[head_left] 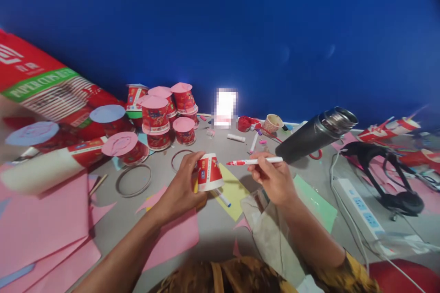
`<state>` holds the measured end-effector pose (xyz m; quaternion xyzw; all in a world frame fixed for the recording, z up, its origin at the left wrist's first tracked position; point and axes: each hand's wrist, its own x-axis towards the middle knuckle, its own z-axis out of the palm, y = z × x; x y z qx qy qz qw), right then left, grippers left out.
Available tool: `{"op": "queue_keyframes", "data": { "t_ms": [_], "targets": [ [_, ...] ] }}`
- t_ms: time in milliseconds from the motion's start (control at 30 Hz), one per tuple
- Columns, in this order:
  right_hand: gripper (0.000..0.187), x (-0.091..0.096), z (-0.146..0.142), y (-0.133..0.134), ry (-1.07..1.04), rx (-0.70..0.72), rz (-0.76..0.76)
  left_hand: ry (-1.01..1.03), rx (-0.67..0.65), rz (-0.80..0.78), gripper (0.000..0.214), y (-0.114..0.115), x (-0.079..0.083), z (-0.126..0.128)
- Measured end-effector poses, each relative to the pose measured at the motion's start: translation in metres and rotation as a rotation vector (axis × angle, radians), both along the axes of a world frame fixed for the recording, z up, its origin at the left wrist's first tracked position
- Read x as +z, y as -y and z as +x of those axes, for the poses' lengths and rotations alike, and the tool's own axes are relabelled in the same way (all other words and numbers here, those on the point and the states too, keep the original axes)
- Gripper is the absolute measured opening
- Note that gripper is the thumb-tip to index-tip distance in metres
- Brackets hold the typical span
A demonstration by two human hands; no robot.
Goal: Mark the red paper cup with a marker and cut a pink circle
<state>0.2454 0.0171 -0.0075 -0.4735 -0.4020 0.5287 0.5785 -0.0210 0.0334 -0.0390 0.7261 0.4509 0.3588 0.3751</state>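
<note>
Head view, left hand: fingers grasping paper cup, frame centre
Right hand: fingers grasping marker
Gap: narrow, cup edge to marker
Bottle: room limit, centre right

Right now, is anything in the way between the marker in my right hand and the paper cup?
Nothing visible is. The marker in your right hand points at the paper cup in your left hand, with a small open gap between them. The yellow sheet and a blue-ended pen lie below, not in between.
</note>
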Motion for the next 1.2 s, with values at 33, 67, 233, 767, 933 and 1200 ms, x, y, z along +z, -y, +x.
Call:
{"op": "queue_keyframes", "data": {
  "t_ms": [33,67,233,767,933,1200],
  "targets": [
    [0.037,-0.004,-0.003,0.007,0.046,-0.011,0.006,-0.001,-0.016,0.027,0.081,0.000,-0.001,0.000],
    [0.033,-0.008,-0.006,0.013,0.098,-0.022,0.021,0.005,-0.029,0.048,0.079,0.000,-0.001,-0.001],
    [0.012,-0.016,-0.016,0.032,0.396,-0.056,0.243,-0.002,-0.070,0.094,0.080,0.000,-0.004,-0.003],
    [0.008,-0.009,-0.024,0.036,0.732,0.092,0.687,-0.057,-0.085,0.078,0.083,-0.001,0.000,-0.003],
    [0.008,-0.008,-0.026,0.035,0.765,0.088,0.711,-0.061,-0.095,0.096,0.081,-0.001,0.001,-0.001],
    [0.009,-0.007,-0.027,0.034,0.772,0.089,0.731,-0.055,-0.101,0.100,0.082,0.000,0.002,-0.001]
  ]
}}
